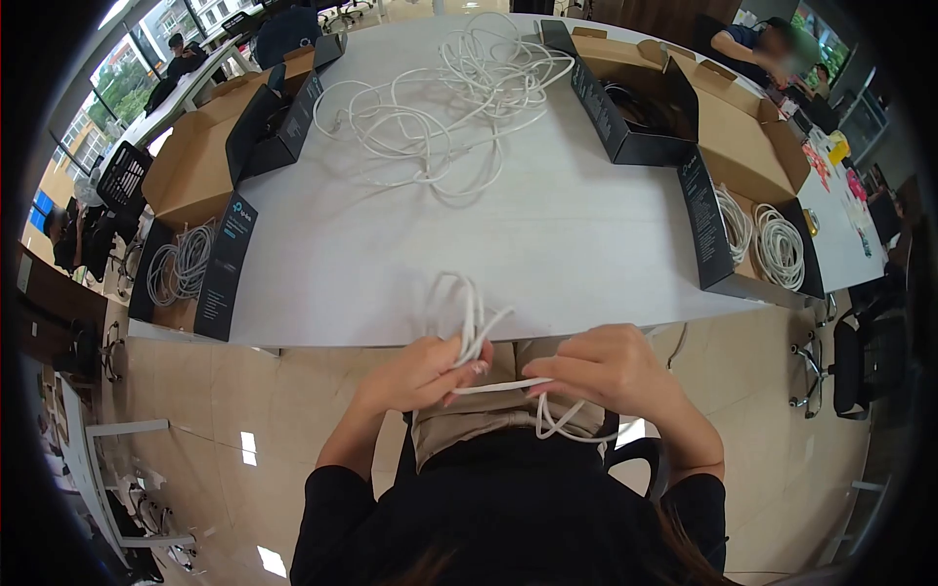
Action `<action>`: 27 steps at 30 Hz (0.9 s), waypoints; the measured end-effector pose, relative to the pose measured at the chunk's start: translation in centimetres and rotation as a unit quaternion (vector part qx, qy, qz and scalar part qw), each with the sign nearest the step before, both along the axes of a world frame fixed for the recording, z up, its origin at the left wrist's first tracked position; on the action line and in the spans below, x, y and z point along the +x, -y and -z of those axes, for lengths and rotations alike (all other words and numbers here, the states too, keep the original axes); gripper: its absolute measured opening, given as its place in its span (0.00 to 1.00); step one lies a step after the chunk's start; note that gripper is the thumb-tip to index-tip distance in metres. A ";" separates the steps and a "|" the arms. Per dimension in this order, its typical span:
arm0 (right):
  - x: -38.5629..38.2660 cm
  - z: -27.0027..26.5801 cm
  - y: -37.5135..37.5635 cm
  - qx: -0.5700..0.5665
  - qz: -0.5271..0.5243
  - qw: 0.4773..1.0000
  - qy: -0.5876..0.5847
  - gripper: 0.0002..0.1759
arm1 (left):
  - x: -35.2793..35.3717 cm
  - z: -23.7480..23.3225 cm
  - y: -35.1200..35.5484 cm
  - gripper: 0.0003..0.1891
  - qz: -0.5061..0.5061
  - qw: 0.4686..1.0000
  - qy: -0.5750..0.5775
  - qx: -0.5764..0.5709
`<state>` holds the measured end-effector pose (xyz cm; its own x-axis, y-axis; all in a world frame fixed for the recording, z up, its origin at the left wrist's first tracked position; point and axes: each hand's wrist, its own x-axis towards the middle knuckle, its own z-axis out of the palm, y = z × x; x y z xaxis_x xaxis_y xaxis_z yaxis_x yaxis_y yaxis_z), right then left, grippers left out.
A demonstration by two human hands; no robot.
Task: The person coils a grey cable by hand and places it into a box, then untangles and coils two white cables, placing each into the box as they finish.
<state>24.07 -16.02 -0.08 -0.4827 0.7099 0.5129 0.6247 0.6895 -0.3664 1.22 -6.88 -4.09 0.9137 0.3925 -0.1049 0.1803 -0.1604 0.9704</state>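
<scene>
At the table's front edge, my left hand (425, 373) is closed around a few loops of white cable (473, 322), which stick up above the fingers. A stretch of the same cable runs across to my right hand (608, 371), pinched between its thumb and fingers. From the right hand, a loose loop hangs down over my lap. Farther back on the table lies a large tangle of white cable (430, 117), apart from both hands.
Open black boxes stand on both sides: a front left box (227, 269) with grey-white coiled cable, a front right box (705, 225) with white coils, a rear left box (298, 127) and a rear right box (655, 148) with dark cable. Another person (757, 49) sits at the back right.
</scene>
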 end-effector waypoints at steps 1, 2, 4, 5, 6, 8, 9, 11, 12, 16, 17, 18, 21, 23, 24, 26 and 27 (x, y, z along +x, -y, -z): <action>-0.3 -0.4 0.1 0.007 0.037 0.999 0.003 0.09 | 0.2 -0.2 0.2 0.10 0.029 0.999 0.010 -0.011; -0.1 -0.6 0.0 0.008 0.058 0.998 -0.002 0.09 | 0.3 0.5 0.2 0.11 0.039 0.994 0.068 -0.081; 0.5 -0.8 -0.5 0.009 0.099 0.995 -0.016 0.09 | 0.3 2.4 0.2 0.13 0.059 0.957 0.179 -0.220; 0.9 -0.6 -0.7 0.003 0.125 0.992 -0.017 0.10 | 0.5 2.1 0.4 0.14 0.088 0.947 0.199 -0.238; 0.7 -0.2 -0.9 0.003 0.124 0.991 -0.060 0.09 | 0.9 1.6 0.7 0.15 0.117 0.935 0.220 -0.255; 0.2 0.2 -1.4 0.006 0.117 0.983 -0.141 0.09 | 1.6 1.4 1.1 0.16 0.170 0.891 0.271 -0.321; 0.1 0.1 -1.0 -0.067 0.097 0.982 -0.150 0.08 | 1.8 1.5 1.5 0.16 0.193 0.858 0.298 -0.372; -1.4 1.4 -1.8 -0.077 0.061 0.966 -0.239 0.12 | 2.5 1.2 2.0 0.17 0.220 0.813 0.349 -0.412; -2.0 2.5 -2.2 -0.084 0.042 0.954 -0.283 0.14 | 2.7 1.0 2.4 0.17 0.209 0.793 0.377 -0.430; -3.8 5.8 -2.2 -0.224 -0.015 0.872 -0.435 0.24 | 3.3 0.8 2.7 0.16 0.187 0.673 0.513 -0.499; -4.4 6.8 -2.2 -0.250 -0.022 0.853 -0.458 0.27 | 3.4 -0.3 2.3 0.15 0.172 0.633 0.539 -0.529; -4.9 6.8 -2.1 -0.286 -0.049 0.815 -0.502 0.28 | 3.5 -1.0 1.9 0.15 0.156 0.590 0.563 -0.557; -6.6 7.2 -2.4 -0.328 -0.100 0.745 -0.573 0.40 | 3.5 -1.8 0.8 0.13 0.109 0.553 0.620 -0.546; -7.8 8.4 -1.1 -0.345 -0.116 0.789 -0.495 0.44 | 2.8 -3.0 -0.4 0.12 0.051 0.589 0.668 -0.453; -8.2 8.7 -0.5 -0.352 -0.124 0.808 -0.455 0.47 | 2.4 -3.6 -0.9 0.12 0.022 0.604 0.687 -0.403; -8.8 8.1 0.3 -0.425 -0.198 0.802 -0.371 0.36 | 1.4 -4.7 -1.7 0.12 -0.030 0.629 0.702 -0.333; -8.9 10.1 0.5 -0.401 -0.245 0.830 -0.299 0.29 | 1.1 -5.0 -2.1 0.12 -0.055 0.639 0.708 -0.295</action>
<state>15.21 -16.56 -10.19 -0.6443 0.7320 0.2215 -0.1174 0.1915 -0.9744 2.33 -4.75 0.96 0.2267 0.7370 0.6368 -0.9672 0.2474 0.0580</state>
